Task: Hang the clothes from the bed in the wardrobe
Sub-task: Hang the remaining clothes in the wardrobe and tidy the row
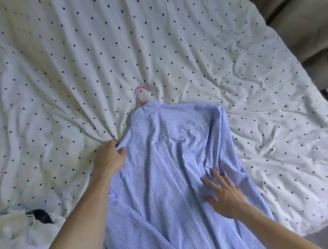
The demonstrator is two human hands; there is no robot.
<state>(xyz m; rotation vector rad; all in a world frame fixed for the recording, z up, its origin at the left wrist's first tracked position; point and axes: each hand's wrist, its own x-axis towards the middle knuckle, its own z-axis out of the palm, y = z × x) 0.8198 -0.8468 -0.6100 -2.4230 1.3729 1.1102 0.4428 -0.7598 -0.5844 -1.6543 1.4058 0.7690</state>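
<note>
Shirt (171, 165) lengthwise — collar (150, 110) farthest away

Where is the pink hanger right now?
Head view, centre: the pink hanger pokes out of the striped shirt at the collar, onto the dotted sheet, beyond the left hand gripping a shoulder; only its hook shows.

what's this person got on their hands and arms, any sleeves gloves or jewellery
Nothing that shows. The left hand and right hand are bare: no gloves, and no rings can be made out. The left forearm and right forearm are uncovered to the frame edge, with no sleeve, cuff, watch or bracelet in view.
</note>
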